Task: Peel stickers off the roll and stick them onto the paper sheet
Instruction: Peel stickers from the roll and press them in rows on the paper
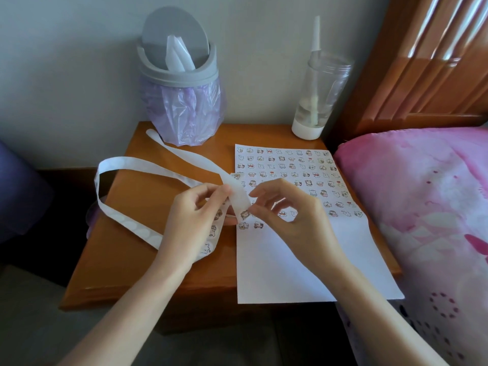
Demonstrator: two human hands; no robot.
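Note:
A white paper sheet [303, 262] lies on the wooden bedside table [148, 207], its upper half covered with several rows of small cartoon stickers. A long white sticker strip [137, 169] loops across the table's left side and rises between my hands. My left hand [190, 223] pinches the strip just above the sheet's left edge. My right hand [287, 215] pinches a small cartoon sticker [245, 214] at the strip's lower end with thumb and forefinger. Two stickers sit on the sheet just below that spot.
A grey desktop bin [179, 72] with a purple liner stands at the back of the table. A clear bottle [317, 99] with a white base stands at the back right. A pink bedspread [422, 207] borders the right; the sheet overhangs the table's front edge.

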